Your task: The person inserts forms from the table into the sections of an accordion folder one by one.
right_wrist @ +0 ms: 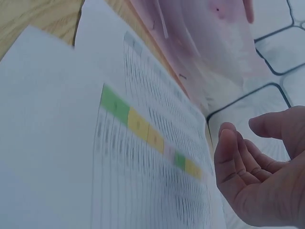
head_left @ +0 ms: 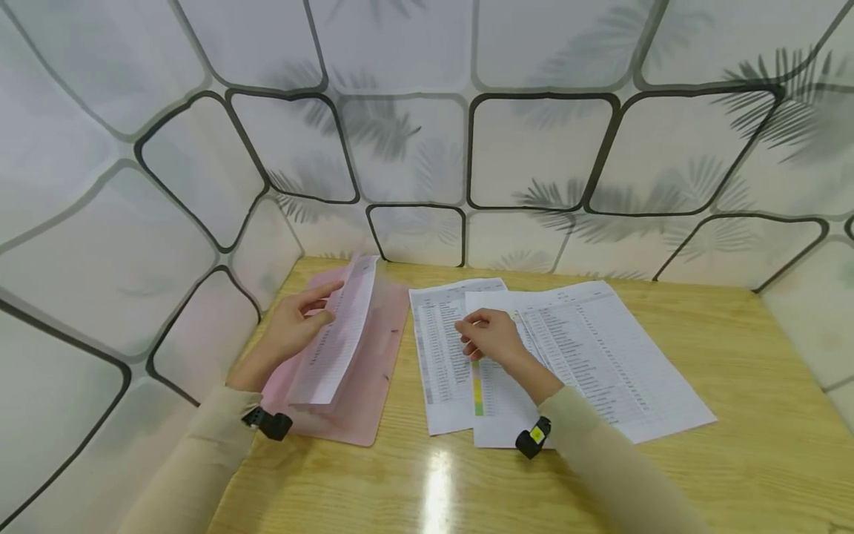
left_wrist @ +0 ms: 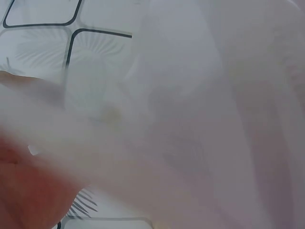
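A pink folder (head_left: 373,400) lies spread on the left of the table, with thin translucent layers rising from it. My left hand (head_left: 290,330) pinches the edge of a printed sheet (head_left: 340,334) that stands tilted up over the folder. In the left wrist view a blurred, translucent layer (left_wrist: 190,119) hides most of that grip. Loosely curled and holding nothing, my right hand (head_left: 497,341) hovers above two overlapping printed tables, the left sheet (head_left: 440,356) and the right sheet (head_left: 600,356). Green and yellow cells (right_wrist: 138,124) mark a column of the right sheet.
The wooden table (head_left: 754,356) meets a patterned fabric wall (head_left: 534,156) at the back and another along the left. Each wrist wears a dark strap with a small black device. Light glares off the table near the front.
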